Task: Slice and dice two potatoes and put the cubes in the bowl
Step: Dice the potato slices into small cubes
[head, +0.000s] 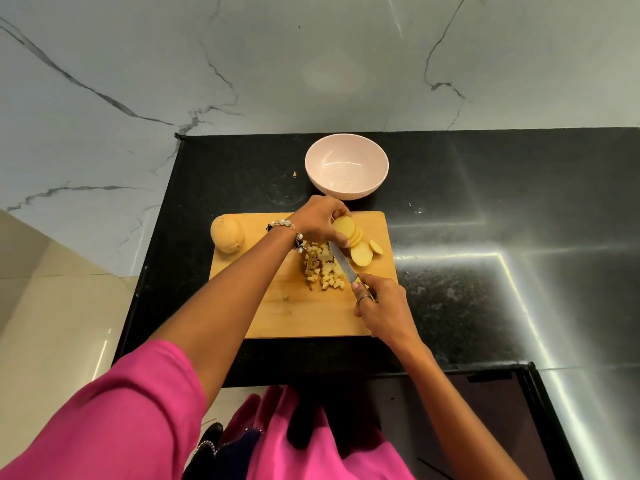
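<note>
Left hand (320, 221) fingers curled round the stack of potato slices (348, 230) at the cutting board's (277, 306) far edge. Right hand (381, 306) grips the knife (343, 263) — blade runs diagonally, tip at the stack's near-left side. Diced cubes (322, 268) lie just left of the blade; pink bowl (346, 168) beyond holds no cubes; whole potato (227, 234) sits far left.

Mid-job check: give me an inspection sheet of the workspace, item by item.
Surface: black counter, wooden cutting board on it.
Job's things: whole potato at the board's left edge; round slices; pile of cubes; pink bowl behind the board, no cubes in it.
Clutter: one small scrap left of the bowl.
Grips: left hand holds the slice stack; right hand holds the knife.
Cables: nothing seen.
Surroundings: marble-patterned wall.
</note>
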A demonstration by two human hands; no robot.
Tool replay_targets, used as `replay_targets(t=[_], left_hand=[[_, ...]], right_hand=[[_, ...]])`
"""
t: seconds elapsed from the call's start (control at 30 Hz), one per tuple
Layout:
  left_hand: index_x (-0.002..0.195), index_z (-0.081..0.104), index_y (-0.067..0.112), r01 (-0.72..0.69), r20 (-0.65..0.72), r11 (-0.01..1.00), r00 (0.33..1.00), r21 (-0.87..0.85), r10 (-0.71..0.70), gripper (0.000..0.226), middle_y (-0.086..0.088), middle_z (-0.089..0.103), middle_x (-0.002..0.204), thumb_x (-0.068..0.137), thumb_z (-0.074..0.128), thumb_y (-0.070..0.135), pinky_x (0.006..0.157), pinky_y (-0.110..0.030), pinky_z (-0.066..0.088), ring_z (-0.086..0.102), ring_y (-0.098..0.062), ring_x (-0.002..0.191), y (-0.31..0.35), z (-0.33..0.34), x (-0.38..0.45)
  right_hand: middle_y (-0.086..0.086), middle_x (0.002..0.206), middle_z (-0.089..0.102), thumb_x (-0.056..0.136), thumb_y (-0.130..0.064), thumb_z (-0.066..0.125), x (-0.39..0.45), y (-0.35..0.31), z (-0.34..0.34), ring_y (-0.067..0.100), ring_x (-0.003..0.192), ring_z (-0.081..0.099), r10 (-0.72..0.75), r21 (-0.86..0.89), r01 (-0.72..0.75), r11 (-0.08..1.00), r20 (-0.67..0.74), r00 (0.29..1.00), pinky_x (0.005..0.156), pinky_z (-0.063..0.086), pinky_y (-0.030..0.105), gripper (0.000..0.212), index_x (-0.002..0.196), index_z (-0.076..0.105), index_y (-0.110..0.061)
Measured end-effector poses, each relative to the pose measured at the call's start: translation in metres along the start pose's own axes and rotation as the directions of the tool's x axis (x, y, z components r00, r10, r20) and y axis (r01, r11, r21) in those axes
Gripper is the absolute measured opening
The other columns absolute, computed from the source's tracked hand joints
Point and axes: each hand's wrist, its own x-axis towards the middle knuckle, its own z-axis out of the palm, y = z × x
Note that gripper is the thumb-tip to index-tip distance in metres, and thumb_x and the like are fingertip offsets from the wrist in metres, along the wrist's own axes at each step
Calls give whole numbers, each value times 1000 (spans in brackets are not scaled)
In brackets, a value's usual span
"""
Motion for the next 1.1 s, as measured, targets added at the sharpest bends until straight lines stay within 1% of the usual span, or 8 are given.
replay_targets(t=[0.1,0.3,0.4,0.47,0.6,0.73,0.93,1.1], left_hand=[[121,58,14,5,-49,1000,999,-31,-6,59,-3,57,116,69,80,30,74,-20,43,51,-13,101,0,3,-1],[124,55,9,23,-206,993,977,-120,-47,57,-8,58,116,73,77,23,76,-21,46,55,-16,100,8,-2,-10],[126,55,7,22,-425,975,898,-221,-117,59,-8,61,114,74,75,28,80,-28,52,58,-18,100,5,-4,-28],[123,56,7,66,-500,981,853,-184,-151,58,-8,61,111,74,74,33,81,-32,52,58,-19,97,-1,-2,-48],[113,57,6,294,-491,954,840,53,-232,53,-9,51,111,78,64,44,74,-27,41,51,-20,96,-17,22,-98],[113,55,6,410,-481,889,833,204,-274,53,-12,49,113,81,59,48,84,-33,42,47,-26,102,-34,43,-126],[140,39,11,321,-419,942,873,103,-251,76,-7,44,124,80,66,49,95,-30,37,40,-23,116,-59,42,-134],[136,48,13,183,-464,982,866,-49,-185,69,-5,53,126,76,75,34,100,-29,35,42,-23,115,-72,46,-141]], right_hand=[[2,69,65,97,-25,50,1,-2,-3,24,60,60,-24,-2,24,1000,7,1000,60,54,48,29,121,63,-14],[7,70,66,96,-24,51,3,-2,-1,29,59,60,-14,-26,13,1000,-38,999,59,53,50,28,118,64,-13],[9,70,67,95,-23,51,4,-2,6,28,58,60,-14,-33,11,999,-84,996,56,53,50,25,114,66,-15],[9,69,67,95,-23,50,5,-4,13,29,58,60,-33,-51,27,998,-120,992,55,52,47,25,111,67,-15],[6,67,65,95,-19,50,3,-14,29,24,56,53,-110,-131,88,988,-171,979,52,40,38,23,110,66,-12],[14,81,70,95,-18,49,-7,-29,48,30,67,61,-180,-174,152,973,-159,971,59,47,42,30,120,61,-7],[15,85,69,96,-21,43,-13,-38,77,36,77,61,-244,-317,206,926,-83,966,59,44,40,34,127,55,-11],[17,103,65,97,-18,42,-14,-39,91,36,91,59,-227,-395,194,898,-38,973,70,47,41,37,131,50,-6]])
